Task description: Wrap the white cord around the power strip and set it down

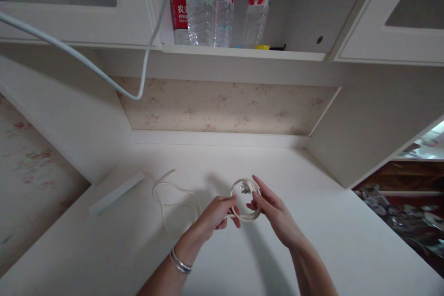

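Between my hands is a white power cord (250, 218) wound into a small round coil. Its plug (246, 188), with metal prongs, shows inside the coil's upper right. My left hand (219, 213) pinches the coil's left side, where the cord runs off toward the table. My right hand (268, 202) grips the right side of the coil near the plug. Loose cord (180, 189) lies in loops on the white tabletop to the left. Beyond it lies a long white power strip (116, 194), slanted on the table; the loose cord leads toward its near end.
Above, an open shelf (243, 52) holds several plastic bottles (204, 7). A thick white cable (86, 59) hangs across the upper left in front of the cabinet. White side panels (381, 115) flank the white tabletop (333, 240). Floral wallpaper (215, 106) covers the back.
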`<act>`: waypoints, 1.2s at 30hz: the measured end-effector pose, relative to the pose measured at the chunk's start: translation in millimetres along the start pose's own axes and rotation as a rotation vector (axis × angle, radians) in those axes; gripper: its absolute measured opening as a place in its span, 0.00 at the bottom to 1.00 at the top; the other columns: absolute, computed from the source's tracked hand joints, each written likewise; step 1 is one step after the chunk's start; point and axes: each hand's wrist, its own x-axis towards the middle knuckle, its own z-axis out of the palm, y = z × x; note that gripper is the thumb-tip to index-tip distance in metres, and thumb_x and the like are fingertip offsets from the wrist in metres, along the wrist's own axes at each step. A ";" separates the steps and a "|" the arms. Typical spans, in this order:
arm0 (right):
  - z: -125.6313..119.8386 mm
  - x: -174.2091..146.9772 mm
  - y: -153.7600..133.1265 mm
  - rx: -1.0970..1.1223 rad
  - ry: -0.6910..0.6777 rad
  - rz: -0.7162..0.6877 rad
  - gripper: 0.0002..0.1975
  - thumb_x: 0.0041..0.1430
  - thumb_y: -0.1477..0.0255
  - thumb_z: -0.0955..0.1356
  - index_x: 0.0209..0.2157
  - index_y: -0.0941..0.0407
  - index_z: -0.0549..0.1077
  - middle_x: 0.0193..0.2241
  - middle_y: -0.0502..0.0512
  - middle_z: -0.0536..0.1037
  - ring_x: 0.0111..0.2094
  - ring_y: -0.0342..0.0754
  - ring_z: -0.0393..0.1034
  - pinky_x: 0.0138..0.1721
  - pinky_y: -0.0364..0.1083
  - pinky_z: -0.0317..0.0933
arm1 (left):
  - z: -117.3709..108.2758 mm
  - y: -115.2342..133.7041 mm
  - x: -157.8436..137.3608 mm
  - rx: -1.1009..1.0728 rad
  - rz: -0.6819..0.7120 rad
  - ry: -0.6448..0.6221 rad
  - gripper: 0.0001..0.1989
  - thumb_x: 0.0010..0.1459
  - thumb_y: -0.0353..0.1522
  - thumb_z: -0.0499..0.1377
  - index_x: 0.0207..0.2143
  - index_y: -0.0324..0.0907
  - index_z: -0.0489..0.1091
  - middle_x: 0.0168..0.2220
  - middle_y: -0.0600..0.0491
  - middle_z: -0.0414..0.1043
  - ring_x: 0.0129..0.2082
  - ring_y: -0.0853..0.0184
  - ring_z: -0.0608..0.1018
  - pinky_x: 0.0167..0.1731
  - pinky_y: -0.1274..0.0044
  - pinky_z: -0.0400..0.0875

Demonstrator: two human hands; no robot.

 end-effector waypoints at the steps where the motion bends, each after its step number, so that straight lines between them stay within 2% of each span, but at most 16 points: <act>1: -0.7 0.9 -3.1 -0.111 -0.010 -0.012 0.28 0.59 0.64 0.66 0.61 0.47 0.58 0.37 0.49 0.75 0.35 0.46 0.69 0.42 0.50 0.62 | -0.1 -0.9 0.1 0.008 -0.003 -0.004 0.28 0.56 0.52 0.48 0.29 0.36 0.70 0.19 0.49 0.73 0.08 0.80 0.51 0.12 0.79 0.37; 3: -2.8 3.2 -8.3 -0.272 -0.066 -0.059 0.27 0.59 0.63 0.66 0.60 0.49 0.60 0.41 0.51 0.75 0.38 0.47 0.69 0.44 0.50 0.62 | 0.0 -2.5 0.1 0.022 -0.004 -0.014 0.29 0.56 0.53 0.48 0.29 0.36 0.70 0.19 0.49 0.73 0.08 0.80 0.51 0.11 0.79 0.37; 6: -6.4 6.4 -12.2 -0.366 -0.130 -0.158 0.22 0.59 0.63 0.66 0.55 0.51 0.67 0.47 0.55 0.73 0.45 0.51 0.67 0.46 0.50 0.63 | 1.6 -3.0 -0.5 0.052 0.012 -0.002 0.30 0.55 0.54 0.48 0.29 0.35 0.69 0.19 0.49 0.73 0.08 0.79 0.51 0.11 0.79 0.38; 9: -9.8 8.3 -9.0 -0.383 -0.044 -0.281 0.17 0.57 0.63 0.67 0.48 0.49 0.72 0.47 0.57 0.71 0.47 0.53 0.65 0.46 0.50 0.65 | 4.7 -2.3 -1.6 0.084 0.032 0.013 0.31 0.55 0.55 0.47 0.29 0.35 0.70 0.18 0.49 0.72 0.08 0.79 0.51 0.12 0.80 0.40; 11: -11.8 9.0 -4.4 -0.398 0.042 -0.370 0.15 0.56 0.64 0.68 0.46 0.49 0.73 0.49 0.57 0.69 0.50 0.54 0.64 0.49 0.52 0.63 | 6.3 -2.2 -1.8 0.091 0.037 0.011 0.30 0.55 0.54 0.47 0.29 0.35 0.69 0.19 0.49 0.73 0.08 0.79 0.52 0.12 0.80 0.41; 13: -13.0 9.6 -0.1 -0.445 0.087 -0.428 0.16 0.56 0.65 0.68 0.47 0.49 0.72 0.51 0.57 0.68 0.53 0.54 0.61 0.55 0.55 0.57 | 7.2 -2.4 -1.3 0.087 0.037 0.007 0.30 0.56 0.54 0.47 0.29 0.35 0.69 0.19 0.49 0.73 0.08 0.80 0.52 0.12 0.80 0.40; 16: -12.2 11.5 4.5 -0.498 0.107 -0.426 0.18 0.59 0.66 0.66 0.52 0.48 0.69 0.52 0.56 0.70 0.54 0.54 0.62 0.58 0.56 0.52 | 8.2 -1.3 0.7 0.069 0.037 0.003 0.29 0.56 0.53 0.47 0.29 0.35 0.69 0.20 0.49 0.73 0.08 0.80 0.51 0.12 0.80 0.39; 21: -3.8 18.9 13.3 -0.445 0.217 -0.485 0.20 0.62 0.65 0.63 0.55 0.48 0.64 0.56 0.55 0.67 0.57 0.52 0.59 0.59 0.55 0.50 | 13.9 7.7 3.8 0.047 0.023 0.007 0.28 0.57 0.52 0.47 0.28 0.36 0.68 0.17 0.50 0.71 0.07 0.79 0.52 0.12 0.79 0.39; 25: 3.0 22.3 21.8 -0.435 0.319 -0.528 0.19 0.62 0.65 0.63 0.54 0.50 0.64 0.52 0.57 0.70 0.55 0.53 0.61 0.58 0.56 0.51 | 15.8 11.7 6.3 -0.002 -0.020 -0.058 0.26 0.57 0.50 0.47 0.27 0.36 0.67 0.17 0.51 0.71 0.07 0.80 0.52 0.12 0.79 0.37; 29: 9.2 18.8 21.9 -0.359 0.360 -0.542 0.19 0.61 0.64 0.65 0.53 0.49 0.66 0.51 0.56 0.71 0.55 0.54 0.61 0.59 0.56 0.50 | 13.7 8.4 11.4 0.029 -0.064 -0.110 0.28 0.58 0.51 0.46 0.28 0.36 0.68 0.16 0.52 0.68 0.07 0.79 0.50 0.12 0.78 0.36; 33: 12.1 21.5 11.8 -0.171 0.501 -0.535 0.18 0.61 0.63 0.65 0.52 0.49 0.67 0.50 0.56 0.72 0.54 0.53 0.63 0.58 0.56 0.51 | 18.9 6.5 14.7 0.003 -0.053 -0.115 0.29 0.56 0.54 0.48 0.33 0.36 0.69 0.15 0.59 0.59 0.10 0.78 0.51 0.14 0.79 0.37; 36: 4.3 35.8 7.4 -0.018 0.623 -0.504 0.18 0.59 0.62 0.65 0.50 0.50 0.69 0.50 0.56 0.72 0.51 0.51 0.65 0.53 0.54 0.58 | 26.6 6.3 15.4 0.006 0.019 -0.065 0.33 0.55 0.57 0.46 0.35 0.36 0.70 0.17 0.62 0.51 0.13 0.78 0.50 0.15 0.80 0.40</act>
